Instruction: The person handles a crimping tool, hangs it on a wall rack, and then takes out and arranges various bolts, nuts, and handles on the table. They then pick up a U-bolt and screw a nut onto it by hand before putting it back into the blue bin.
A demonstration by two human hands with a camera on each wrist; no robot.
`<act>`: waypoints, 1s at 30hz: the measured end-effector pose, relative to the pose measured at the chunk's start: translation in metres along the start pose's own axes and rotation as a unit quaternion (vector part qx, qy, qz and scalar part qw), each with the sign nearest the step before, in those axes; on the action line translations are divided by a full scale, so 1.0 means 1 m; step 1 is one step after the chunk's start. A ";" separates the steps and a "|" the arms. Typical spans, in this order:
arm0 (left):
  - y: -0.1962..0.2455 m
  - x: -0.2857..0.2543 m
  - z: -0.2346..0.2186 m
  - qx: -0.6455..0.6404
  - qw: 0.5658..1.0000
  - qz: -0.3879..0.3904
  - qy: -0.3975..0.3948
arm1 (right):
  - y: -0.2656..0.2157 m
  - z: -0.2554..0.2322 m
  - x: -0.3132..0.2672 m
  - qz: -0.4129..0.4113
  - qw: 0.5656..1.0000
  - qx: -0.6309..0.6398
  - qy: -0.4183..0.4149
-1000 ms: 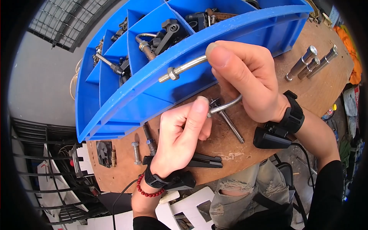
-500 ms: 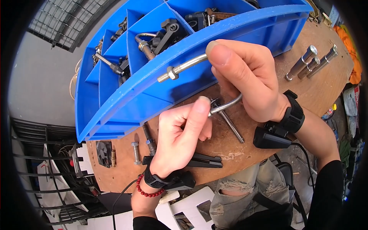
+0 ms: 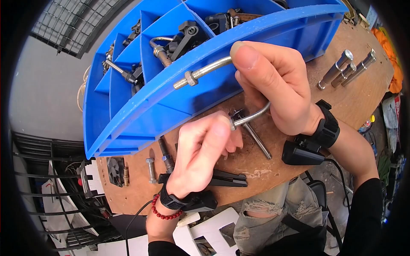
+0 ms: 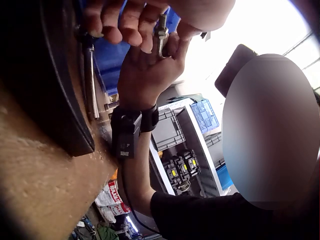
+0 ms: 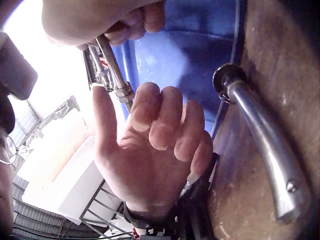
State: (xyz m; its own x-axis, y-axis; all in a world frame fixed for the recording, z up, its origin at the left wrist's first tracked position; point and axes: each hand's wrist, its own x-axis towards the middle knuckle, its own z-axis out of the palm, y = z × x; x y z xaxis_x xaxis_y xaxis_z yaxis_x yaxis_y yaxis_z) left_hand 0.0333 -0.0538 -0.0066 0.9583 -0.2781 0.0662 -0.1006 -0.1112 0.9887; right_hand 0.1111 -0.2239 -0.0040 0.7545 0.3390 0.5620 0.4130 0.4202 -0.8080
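Observation:
A steel U-bolt [image 3: 209,69] is held in the air in front of the blue bin, its bend inside my right hand [image 3: 275,83]. Thumb and curled fingers of that hand pinch it. A hex nut [image 3: 190,78] sits on the threads of the far leg, short of its end. My left hand [image 3: 203,147] is at the end of the near leg, thumb and forefinger around a second nut [image 5: 124,92]. In the right wrist view, the left fingers curl beside this nut and the thumb stands on its other side. The thumb mostly covers it in the head view.
The divided blue bin [image 3: 171,96] holds metal and black parts. Beneath the hands lies a metal rod [image 3: 258,141] with a black end. Several steel pins [image 3: 337,70] stand at right. A bolt [image 3: 151,170] and a small fan [image 3: 115,170] are on the wooden table [image 3: 136,198].
My left thumb has drawn back a little and the left fingers have rolled forward at the near nut. The far leg's end has shifted slightly left and up. My right hand keeps its grip.

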 end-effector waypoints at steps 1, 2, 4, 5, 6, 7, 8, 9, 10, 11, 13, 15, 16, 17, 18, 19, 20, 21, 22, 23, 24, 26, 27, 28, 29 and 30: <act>-0.001 0.000 -0.001 0.004 1.000 -0.013 -0.004 | 0.000 0.000 0.000 0.000 1.000 0.001 -0.001; -0.002 0.000 -0.003 0.008 1.000 -0.026 -0.007 | 0.001 -0.002 0.000 -0.008 1.000 -0.020 -0.006; -0.003 0.001 -0.004 0.024 0.999 -0.021 -0.011 | 0.001 -0.003 0.001 -0.017 0.999 -0.049 -0.009; -0.004 0.002 -0.003 0.037 0.999 -0.008 -0.002 | 0.001 -0.003 0.001 -0.018 0.998 -0.055 -0.008; -0.004 0.003 -0.001 0.050 0.999 0.006 0.006 | 0.001 -0.003 0.001 -0.019 0.998 -0.060 -0.007; -0.004 0.004 -0.001 0.063 0.998 0.019 0.015 | 0.002 -0.003 0.001 -0.019 0.998 -0.065 -0.007; -0.002 0.004 0.000 0.070 0.997 0.014 0.021 | 0.003 -0.003 0.002 -0.020 0.997 -0.069 -0.007; 0.000 0.004 0.000 0.077 0.997 0.009 0.027 | 0.003 -0.004 0.002 -0.020 0.997 -0.070 -0.008; 0.002 0.004 0.001 0.084 0.996 0.004 0.033 | 0.003 -0.004 0.002 -0.021 0.997 -0.072 -0.009; 0.001 0.004 0.001 0.098 0.994 0.014 0.042 | 0.002 -0.005 0.002 -0.021 0.997 -0.073 -0.011; -0.002 0.004 0.001 0.126 0.990 0.033 0.060 | 0.003 -0.006 0.002 -0.021 0.997 -0.073 -0.013; -0.002 0.004 0.000 0.150 0.985 0.048 0.070 | 0.004 -0.006 0.003 -0.022 0.997 -0.074 -0.015; -0.002 0.004 0.000 0.161 0.983 0.056 0.075 | 0.004 -0.006 0.003 -0.023 0.997 -0.075 -0.015; -0.002 0.004 0.000 0.167 0.981 0.063 0.075 | 0.004 -0.006 0.003 -0.024 0.997 -0.078 -0.015; -0.002 0.005 0.000 0.173 0.980 0.070 0.076 | 0.003 -0.006 0.003 -0.024 0.997 -0.078 -0.014; -0.002 0.005 0.000 0.179 0.978 0.077 0.076 | 0.003 -0.006 0.003 -0.025 0.996 -0.079 -0.012; -0.001 0.005 0.001 0.187 0.975 0.088 0.082 | 0.002 -0.005 0.002 -0.026 0.997 -0.078 -0.010; -0.002 0.005 0.001 0.195 0.972 0.099 0.088 | 0.002 -0.005 0.002 -0.030 0.997 -0.075 -0.008; -0.002 0.005 0.002 0.202 0.969 0.110 0.094 | 0.002 -0.005 0.002 -0.035 0.997 -0.073 -0.006; -0.001 0.006 0.002 0.224 0.961 0.127 0.100 | 0.004 -0.005 0.003 -0.042 0.997 -0.070 -0.004; 0.000 0.006 0.002 0.245 0.953 0.143 0.106 | 0.004 -0.005 0.003 -0.047 0.997 -0.065 0.000; 0.001 0.007 0.003 0.283 0.937 0.171 0.115 | 0.005 -0.003 0.004 -0.054 0.997 -0.055 0.009; 0.001 0.008 0.003 0.299 0.929 0.182 0.118 | 0.006 -0.003 0.004 -0.057 0.997 -0.057 0.011; 0.001 0.008 0.003 0.315 0.921 0.193 0.121 | 0.006 -0.003 0.004 -0.060 0.996 -0.059 0.012; 0.001 0.007 0.001 0.336 0.915 0.190 0.112 | 0.007 -0.004 0.005 -0.064 0.996 -0.069 0.010; 0.001 0.006 -0.001 0.358 0.909 0.187 0.103 | 0.007 -0.004 0.004 -0.052 0.997 -0.063 0.011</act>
State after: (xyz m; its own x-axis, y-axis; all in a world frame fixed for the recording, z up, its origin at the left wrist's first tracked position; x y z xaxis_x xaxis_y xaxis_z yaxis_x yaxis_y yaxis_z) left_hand 0.0391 -0.0547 -0.0050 0.8433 -0.2477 0.4770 -0.5078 -0.6578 0.5562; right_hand 0.1192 -0.2230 -0.0080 0.7144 0.2793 0.6416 0.5498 0.3432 -0.7616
